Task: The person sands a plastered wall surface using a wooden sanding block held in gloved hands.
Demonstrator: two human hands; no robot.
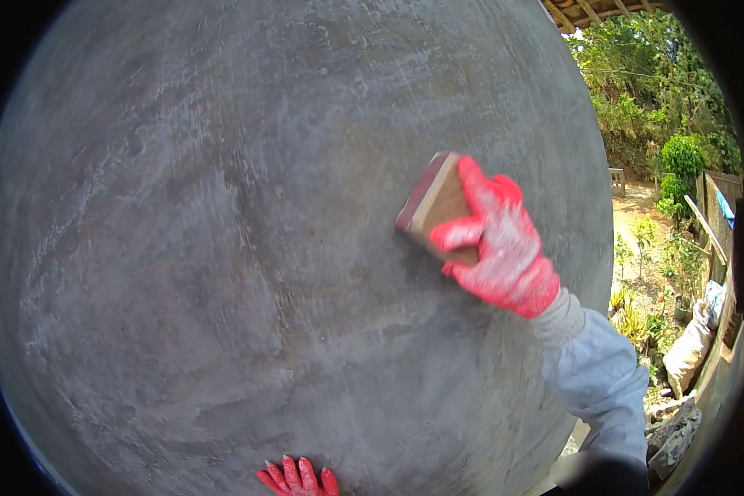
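Note:
A grey plastered wall (207, 215) with pale streaks and scuffs fills most of the view. My right hand (496, 240), in a red glove dusted pale, grips a wooden block (432, 202) with a dark reddish pad on its wall-facing side; the block is held against the wall right of centre, though its contact is partly hidden. At the bottom edge, my left hand (298, 479), in a red glove, rests on the wall with its fingers apart. A light grey-blue sleeve covers my right forearm.
Beyond the wall's right edge are a dirt yard (632, 207) with plants and trees (661, 83), a fence, a leaning pale board (705, 227), white sacks (688, 355) and rubble (670, 438) low down. A tiled roof edge (595, 11) shows at the top right.

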